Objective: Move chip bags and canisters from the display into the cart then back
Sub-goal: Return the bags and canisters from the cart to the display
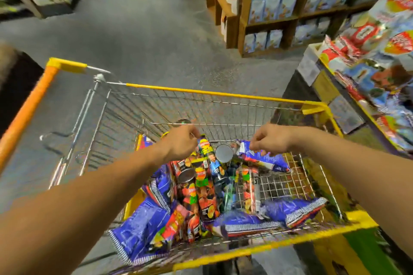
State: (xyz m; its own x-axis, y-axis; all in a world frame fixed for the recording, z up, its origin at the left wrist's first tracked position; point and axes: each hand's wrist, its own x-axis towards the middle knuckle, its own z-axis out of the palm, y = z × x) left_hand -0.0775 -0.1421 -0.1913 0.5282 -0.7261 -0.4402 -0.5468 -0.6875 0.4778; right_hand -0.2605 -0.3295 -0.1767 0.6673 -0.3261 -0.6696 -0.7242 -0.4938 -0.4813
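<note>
Left hand (pixel 181 140) gripping a canister (pixel 206 152) at frame centre, right hand (pixel 271 138) pinching a blue chip bag (pixel 266 159), both reaching over the cart (pixel 223 94)

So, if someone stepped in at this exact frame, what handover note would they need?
Left hand: fingers curled on the top of a chip canister in the cart.
Right hand: pinching the edge of a blue chip bag.
The cart holds several blue bags and canisters, so loading looks largely done; the display on the right is piled with bags.
Left: whichever pass this is, the cart's contents need to end up back on the display.
</note>
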